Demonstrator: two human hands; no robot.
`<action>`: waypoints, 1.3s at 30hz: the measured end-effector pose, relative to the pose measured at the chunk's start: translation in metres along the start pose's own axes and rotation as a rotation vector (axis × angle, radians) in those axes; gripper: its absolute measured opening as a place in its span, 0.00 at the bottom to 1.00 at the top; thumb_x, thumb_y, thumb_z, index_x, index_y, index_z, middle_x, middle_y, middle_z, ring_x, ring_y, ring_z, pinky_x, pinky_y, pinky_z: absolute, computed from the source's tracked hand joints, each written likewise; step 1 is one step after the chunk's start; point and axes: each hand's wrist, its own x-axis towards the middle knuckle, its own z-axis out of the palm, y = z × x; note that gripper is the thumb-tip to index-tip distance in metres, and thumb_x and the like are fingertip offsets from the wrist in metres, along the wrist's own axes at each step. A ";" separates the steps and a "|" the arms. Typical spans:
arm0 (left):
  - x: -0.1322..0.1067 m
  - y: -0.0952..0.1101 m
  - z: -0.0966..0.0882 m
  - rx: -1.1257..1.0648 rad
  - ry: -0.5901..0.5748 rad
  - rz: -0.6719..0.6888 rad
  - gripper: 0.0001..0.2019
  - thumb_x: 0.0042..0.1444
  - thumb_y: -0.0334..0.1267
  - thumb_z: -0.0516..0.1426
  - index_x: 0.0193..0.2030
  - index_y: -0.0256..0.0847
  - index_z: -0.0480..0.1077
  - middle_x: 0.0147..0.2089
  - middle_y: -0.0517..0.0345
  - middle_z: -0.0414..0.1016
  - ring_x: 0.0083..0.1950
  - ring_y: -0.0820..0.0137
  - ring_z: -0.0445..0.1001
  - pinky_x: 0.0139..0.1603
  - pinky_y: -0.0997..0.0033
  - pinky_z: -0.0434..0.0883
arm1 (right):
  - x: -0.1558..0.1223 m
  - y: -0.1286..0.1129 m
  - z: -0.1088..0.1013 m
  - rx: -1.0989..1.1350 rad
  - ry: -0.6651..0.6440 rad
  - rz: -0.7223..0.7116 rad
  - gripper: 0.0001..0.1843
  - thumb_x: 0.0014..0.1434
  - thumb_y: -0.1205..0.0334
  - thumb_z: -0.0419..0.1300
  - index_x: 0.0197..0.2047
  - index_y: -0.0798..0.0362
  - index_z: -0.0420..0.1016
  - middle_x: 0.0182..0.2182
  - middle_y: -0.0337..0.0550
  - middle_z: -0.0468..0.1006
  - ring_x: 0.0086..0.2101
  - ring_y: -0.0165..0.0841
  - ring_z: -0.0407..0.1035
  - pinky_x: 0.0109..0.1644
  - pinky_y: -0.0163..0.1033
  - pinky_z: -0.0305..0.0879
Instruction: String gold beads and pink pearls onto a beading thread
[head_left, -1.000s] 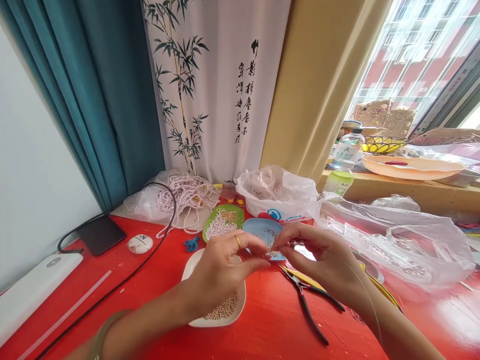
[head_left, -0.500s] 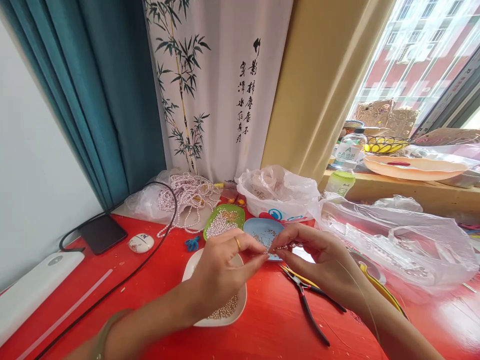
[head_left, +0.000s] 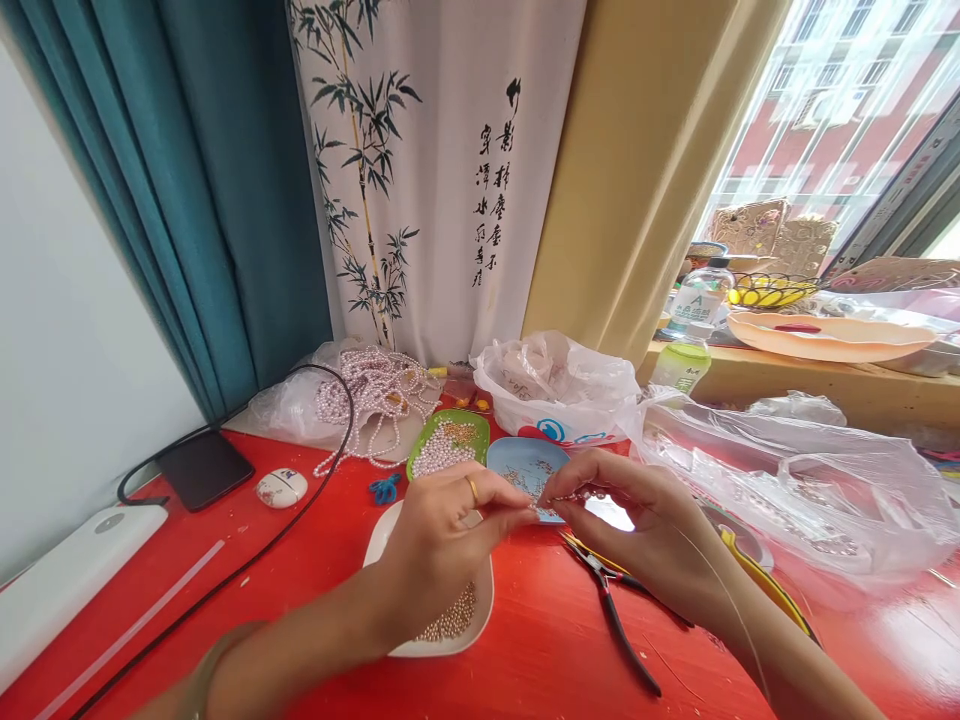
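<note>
My left hand (head_left: 442, 540), a ring on one finger, pinches something tiny between thumb and index finger, too small to name. It is above the white dish (head_left: 484, 610) of small gold beads (head_left: 450, 615). Almost touching it, my right hand (head_left: 637, 510) is closed on a short string of pinkish beads (head_left: 589, 493), partly hidden by the fingers. A thin clear thread (head_left: 716, 570) trails over my right wrist. Just behind the fingertips is a blue plate (head_left: 517, 455) with small metal bits. Beside it stands a green tray (head_left: 431, 435) with pearl and gold beads.
Pliers (head_left: 619, 625) with dark handles lie below my right hand, near a yellow-handled tool (head_left: 765, 580). Plastic bags (head_left: 810, 490) fill the right side, another bag (head_left: 555, 390) stands behind. Bead strands (head_left: 375, 385), a black cable (head_left: 285, 535), a mouse (head_left: 282, 487) and a phone (head_left: 204, 468) are left.
Both hands stay almost in place, fingertips still together. The right fingers have shifted slightly, and the bead string shows a little less between them.
</note>
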 end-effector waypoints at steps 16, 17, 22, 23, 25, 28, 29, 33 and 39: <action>0.000 -0.002 0.000 0.002 -0.008 0.022 0.03 0.51 0.33 0.56 0.30 0.40 0.72 0.29 0.57 0.74 0.31 0.72 0.71 0.32 0.71 0.70 | -0.001 0.001 0.001 0.027 -0.011 -0.004 0.06 0.49 0.72 0.53 0.27 0.52 0.68 0.24 0.38 0.73 0.26 0.30 0.67 0.29 0.35 0.65; 0.001 -0.001 0.000 0.003 -0.007 0.028 0.03 0.51 0.33 0.56 0.31 0.40 0.72 0.29 0.57 0.74 0.31 0.72 0.71 0.32 0.71 0.70 | 0.000 0.001 0.001 0.032 -0.014 0.002 0.06 0.49 0.72 0.53 0.27 0.53 0.68 0.24 0.38 0.73 0.27 0.30 0.67 0.29 0.35 0.65; 0.001 0.000 -0.001 -0.003 -0.007 0.071 0.04 0.52 0.31 0.56 0.31 0.40 0.72 0.30 0.56 0.74 0.32 0.71 0.72 0.33 0.71 0.70 | 0.000 -0.001 0.000 0.054 -0.018 0.015 0.06 0.50 0.72 0.53 0.27 0.53 0.68 0.24 0.39 0.74 0.27 0.30 0.68 0.30 0.35 0.65; 0.001 0.001 -0.001 -0.004 -0.007 0.075 0.04 0.52 0.31 0.56 0.32 0.40 0.72 0.30 0.56 0.74 0.32 0.71 0.72 0.33 0.71 0.70 | 0.000 -0.001 0.000 0.054 -0.017 0.014 0.06 0.50 0.72 0.53 0.27 0.53 0.68 0.24 0.38 0.74 0.27 0.30 0.68 0.30 0.35 0.65; 0.001 0.001 -0.001 0.002 -0.008 0.078 0.04 0.52 0.31 0.56 0.32 0.39 0.72 0.30 0.56 0.74 0.32 0.71 0.72 0.33 0.70 0.70 | 0.000 -0.001 0.000 0.051 -0.016 0.019 0.06 0.50 0.72 0.53 0.27 0.53 0.68 0.24 0.39 0.74 0.27 0.30 0.68 0.30 0.35 0.66; 0.001 0.000 -0.001 0.015 -0.008 0.082 0.05 0.52 0.31 0.55 0.32 0.40 0.72 0.30 0.56 0.74 0.32 0.71 0.72 0.33 0.70 0.70 | -0.001 -0.001 0.000 0.050 -0.007 0.026 0.06 0.50 0.71 0.54 0.27 0.52 0.68 0.24 0.38 0.74 0.27 0.30 0.68 0.30 0.36 0.66; 0.001 0.000 -0.001 0.018 -0.007 0.084 0.05 0.52 0.32 0.55 0.32 0.40 0.72 0.30 0.56 0.74 0.32 0.71 0.72 0.33 0.70 0.70 | -0.001 -0.001 0.000 0.048 -0.002 0.025 0.06 0.50 0.71 0.54 0.27 0.52 0.68 0.24 0.38 0.74 0.27 0.30 0.68 0.30 0.36 0.66; 0.001 -0.001 -0.001 0.015 -0.004 0.086 0.04 0.52 0.32 0.56 0.32 0.40 0.72 0.30 0.56 0.74 0.32 0.71 0.72 0.33 0.71 0.70 | 0.000 0.000 0.001 0.039 -0.001 0.007 0.06 0.50 0.71 0.53 0.27 0.52 0.68 0.24 0.38 0.74 0.26 0.30 0.68 0.30 0.36 0.66; 0.000 -0.001 -0.001 0.018 -0.011 0.098 0.04 0.52 0.31 0.56 0.32 0.40 0.72 0.30 0.56 0.74 0.32 0.71 0.72 0.33 0.71 0.70 | -0.001 0.001 0.001 -0.006 -0.003 -0.009 0.07 0.49 0.73 0.53 0.27 0.52 0.68 0.24 0.37 0.73 0.27 0.29 0.68 0.30 0.34 0.65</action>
